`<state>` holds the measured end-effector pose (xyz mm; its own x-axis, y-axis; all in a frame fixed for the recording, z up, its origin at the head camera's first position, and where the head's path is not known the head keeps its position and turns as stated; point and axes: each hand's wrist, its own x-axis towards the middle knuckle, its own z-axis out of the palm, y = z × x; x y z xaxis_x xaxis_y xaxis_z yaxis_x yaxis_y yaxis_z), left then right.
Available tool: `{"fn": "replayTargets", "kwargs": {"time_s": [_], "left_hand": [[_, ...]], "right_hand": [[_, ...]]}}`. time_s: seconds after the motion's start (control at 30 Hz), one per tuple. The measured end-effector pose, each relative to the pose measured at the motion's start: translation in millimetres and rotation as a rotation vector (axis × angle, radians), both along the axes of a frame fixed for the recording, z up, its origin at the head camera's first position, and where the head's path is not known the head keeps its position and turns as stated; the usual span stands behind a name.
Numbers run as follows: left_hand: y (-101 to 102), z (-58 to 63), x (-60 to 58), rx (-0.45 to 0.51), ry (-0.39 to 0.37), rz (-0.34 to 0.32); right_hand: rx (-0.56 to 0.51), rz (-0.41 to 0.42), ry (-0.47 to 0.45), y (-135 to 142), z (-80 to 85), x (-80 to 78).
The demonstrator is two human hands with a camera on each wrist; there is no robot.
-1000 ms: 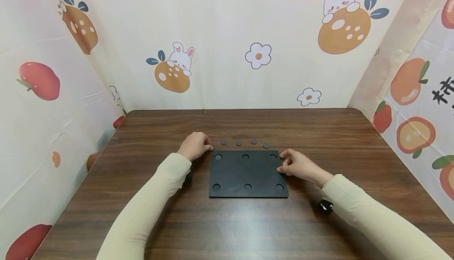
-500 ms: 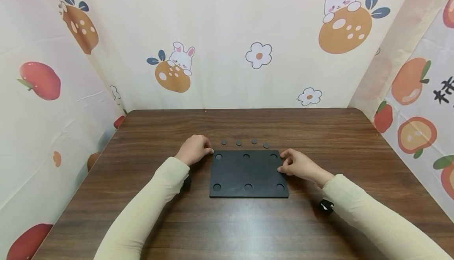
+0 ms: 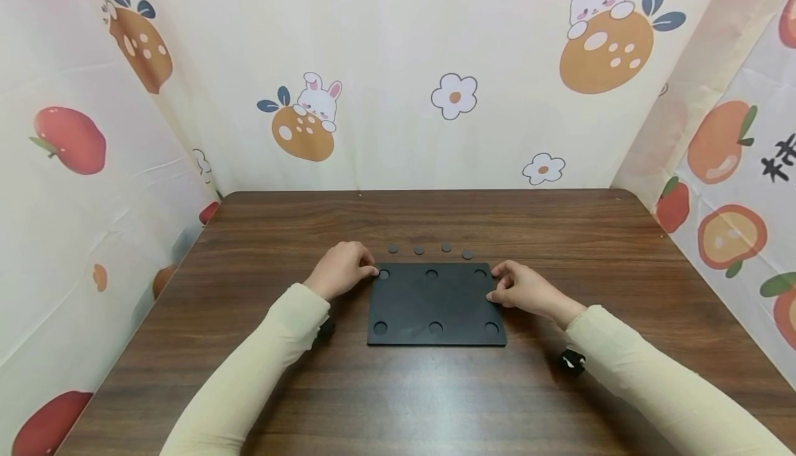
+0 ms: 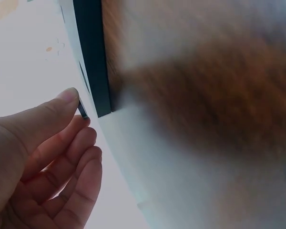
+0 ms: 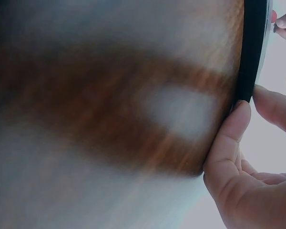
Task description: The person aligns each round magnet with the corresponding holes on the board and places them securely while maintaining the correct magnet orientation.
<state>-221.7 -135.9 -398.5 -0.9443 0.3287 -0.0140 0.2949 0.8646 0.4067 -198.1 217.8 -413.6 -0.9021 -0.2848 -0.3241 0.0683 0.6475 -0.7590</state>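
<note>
In the head view, a flat black board (image 3: 435, 304) with round recesses along its near and far edges lies on the table. At its far left corner my left hand (image 3: 342, 269) pinches a small dark disc (image 4: 82, 109) between thumb and fingers; the left wrist view shows it edge-on. The far left recess (image 3: 383, 274) looks lighter than the others; I cannot tell whether a disc lies in it. My right hand (image 3: 525, 289) holds the board's right edge with thumb and finger, as the right wrist view shows up close.
Several loose dark discs lie in a loose row just behind the board, one of them a disc (image 3: 419, 250) near the middle. The brown wooden table (image 3: 398, 401) meets a printed curtain (image 3: 385, 83) at its back, with curtains at both sides.
My left hand has moved slightly toward me, from behind the board's far left corner to beside it, with the disc pinched. The right hand and the board stay in place.
</note>
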Motion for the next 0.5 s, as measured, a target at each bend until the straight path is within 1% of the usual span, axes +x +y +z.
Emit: {"fn": "replayTargets", "kwargs": {"time_s": [0.2,0.5], "left_hand": [[2.1,2.6,8.5,0.009,0.009,-0.014],[5.2,3.1,24.1,0.029,0.031,-0.044]], "right_hand": [[-0.006,0.004,0.0,0.2,0.4,0.2],[-0.005,0.005,-0.001,0.1,0.5,0.3]]}}
